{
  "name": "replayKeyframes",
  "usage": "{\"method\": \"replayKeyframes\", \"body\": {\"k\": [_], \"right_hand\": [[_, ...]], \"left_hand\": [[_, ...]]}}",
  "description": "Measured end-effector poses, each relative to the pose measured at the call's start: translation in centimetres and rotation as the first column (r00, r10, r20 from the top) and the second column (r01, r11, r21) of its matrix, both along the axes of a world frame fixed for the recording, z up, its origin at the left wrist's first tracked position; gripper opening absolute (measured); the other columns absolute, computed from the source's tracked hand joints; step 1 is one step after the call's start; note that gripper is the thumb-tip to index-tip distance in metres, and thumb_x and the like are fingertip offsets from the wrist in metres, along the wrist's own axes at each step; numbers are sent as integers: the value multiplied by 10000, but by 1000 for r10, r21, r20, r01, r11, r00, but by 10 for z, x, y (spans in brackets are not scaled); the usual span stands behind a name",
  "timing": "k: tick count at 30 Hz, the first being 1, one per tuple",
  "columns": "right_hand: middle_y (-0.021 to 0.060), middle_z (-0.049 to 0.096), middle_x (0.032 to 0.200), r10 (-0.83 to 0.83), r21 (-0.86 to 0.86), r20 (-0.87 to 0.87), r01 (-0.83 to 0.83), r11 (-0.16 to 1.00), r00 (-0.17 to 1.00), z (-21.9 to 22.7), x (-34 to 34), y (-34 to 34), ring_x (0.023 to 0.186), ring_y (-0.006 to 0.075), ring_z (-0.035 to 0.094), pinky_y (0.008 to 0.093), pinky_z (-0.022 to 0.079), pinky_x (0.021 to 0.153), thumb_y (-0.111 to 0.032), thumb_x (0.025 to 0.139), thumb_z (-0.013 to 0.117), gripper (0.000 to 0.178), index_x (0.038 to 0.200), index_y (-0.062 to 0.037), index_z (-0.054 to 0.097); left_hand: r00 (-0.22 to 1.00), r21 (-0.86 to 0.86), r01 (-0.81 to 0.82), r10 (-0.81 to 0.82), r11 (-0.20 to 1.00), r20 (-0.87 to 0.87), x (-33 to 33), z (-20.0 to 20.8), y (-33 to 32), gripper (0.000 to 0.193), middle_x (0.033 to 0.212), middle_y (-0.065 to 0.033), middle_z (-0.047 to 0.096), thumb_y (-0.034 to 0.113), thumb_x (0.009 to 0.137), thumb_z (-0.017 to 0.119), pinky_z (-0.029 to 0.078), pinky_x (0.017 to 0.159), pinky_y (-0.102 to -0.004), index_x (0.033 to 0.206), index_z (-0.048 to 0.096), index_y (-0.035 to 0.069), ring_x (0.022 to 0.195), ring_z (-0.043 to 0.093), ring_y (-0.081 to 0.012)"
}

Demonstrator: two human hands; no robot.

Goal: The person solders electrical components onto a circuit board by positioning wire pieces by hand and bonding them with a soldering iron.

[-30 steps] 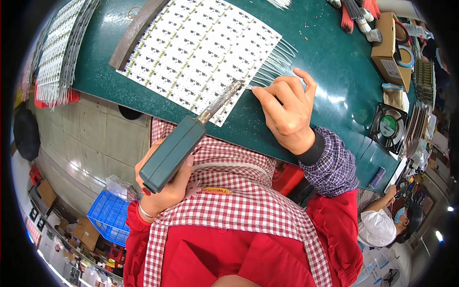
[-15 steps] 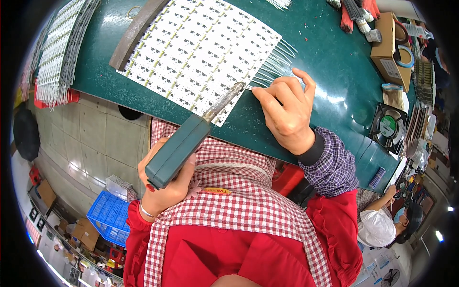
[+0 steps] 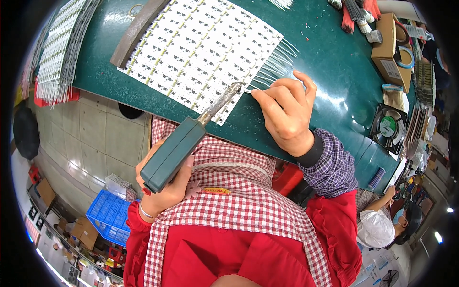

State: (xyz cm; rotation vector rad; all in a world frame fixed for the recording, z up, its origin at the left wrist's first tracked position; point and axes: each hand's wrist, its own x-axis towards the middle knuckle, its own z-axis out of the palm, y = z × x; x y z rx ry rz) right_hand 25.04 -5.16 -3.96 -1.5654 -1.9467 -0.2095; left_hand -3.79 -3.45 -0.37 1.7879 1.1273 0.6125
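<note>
My left hand (image 3: pixel 165 184) is wrapped round the green handle of a soldering iron (image 3: pixel 174 152), whose metal tip points up and right to the right edge of a white circuit board panel (image 3: pixel 191 57). Small dark parts cover the panel in rows. Thin white wires (image 3: pixel 275 62) stick out from its right edge. Close to the tip, my right hand (image 3: pixel 287 110) pinches a thin white wire (image 3: pixel 248 91) between thumb and finger, its other fingers curled. The wire's end at the board lies beside the iron's tip.
A dark bar (image 3: pixel 136 33) lies along the panel's left edge on the green table (image 3: pixel 330 71). Wired panels (image 3: pixel 62 52) are stacked at far left. To the right are a cardboard box (image 3: pixel 389 52) with tape rolls and a fan (image 3: pixel 388 124). A co-worker (image 3: pixel 380 227) sits at lower right.
The iron's tip has drawn back slightly to the left and down from the wire. The panel has shifted a little to the right; my right hand has barely moved.
</note>
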Motion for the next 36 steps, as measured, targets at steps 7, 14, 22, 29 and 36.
{"method": "replayKeyframes", "body": {"k": [7,14,22,29,36], "right_hand": [[-20,511,740,0,-10,10,0,1000,1000,-3,1,0,801,161,602,505,411,1003,-76,715,726,182,894,-100,711],[-18,497,733,2,-17,19,-1,1000,1000,-3,1,0,795,160,597,506,409,1003,-72,722,724,180,900,-99,708],[-15,505,748,4,-27,21,-3,1000,1000,-3,1,-1,800,162,597,509,406,1007,-69,725,716,183,906,-100,708],[-19,533,761,-3,4,-15,3,1000,1000,0,-3,0,818,167,605,520,404,1013,-72,725,714,169,891,-105,707],[-22,519,731,15,-1,4,-15,1000,1000,-3,-3,0,814,164,608,521,405,1012,-71,724,722,167,887,-100,706]], "left_hand": [[999,41,45,-44,998,-12,2,0,3,225,968,-203,719,-47,757,757,585,759,-365,978,721,-74,846,727,-322],[980,160,172,-153,972,-124,5,5,9,197,899,-178,704,-48,738,758,574,719,-366,931,721,-62,784,701,-315],[997,88,61,-57,994,-47,1,1,1,195,888,-178,703,-22,746,772,568,686,-358,933,729,-59,737,693,-309],[999,149,28,-24,988,-29,-2,0,0,196,910,-189,723,0,765,785,579,708,-358,945,735,-60,756,715,-306],[1000,102,27,-26,994,-16,-2,1,1,186,910,-191,722,-12,766,776,582,723,-363,940,731,-62,775,715,-309]]}}
